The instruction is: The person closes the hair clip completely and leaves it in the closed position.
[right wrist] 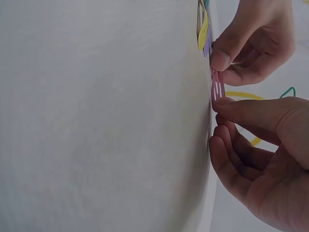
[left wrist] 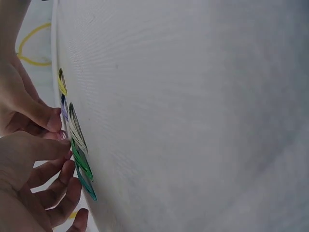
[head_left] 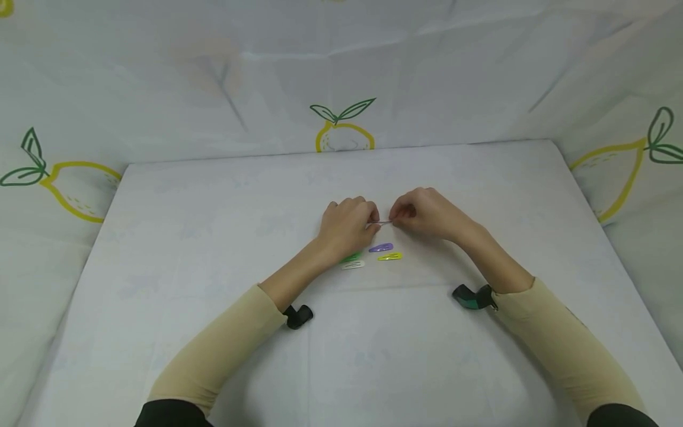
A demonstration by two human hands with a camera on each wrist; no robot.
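A pink snap hair clip (right wrist: 218,87) with slots along its length is stretched between the two hands. My left hand (head_left: 348,224) pinches one end between thumb and finger. At the other end, the thumb and fingertips of my right hand (head_left: 427,213) pinch it. Just in front of the hands lie more snap clips: a purple clip (head_left: 381,247), a yellow clip (head_left: 390,257), a green clip (head_left: 352,257) and a white clip (head_left: 353,265). The left wrist view also shows a teal clip (left wrist: 85,182) beside the left fingers; the left hand hides it in the head view.
A white cloth (head_left: 213,237) covers the table. Behind it and at both sides hangs a white curtain (head_left: 267,77) printed with lemons. A black wrist device (head_left: 299,316) sits at the left cuff and a second wrist device (head_left: 472,297) at the right cuff.
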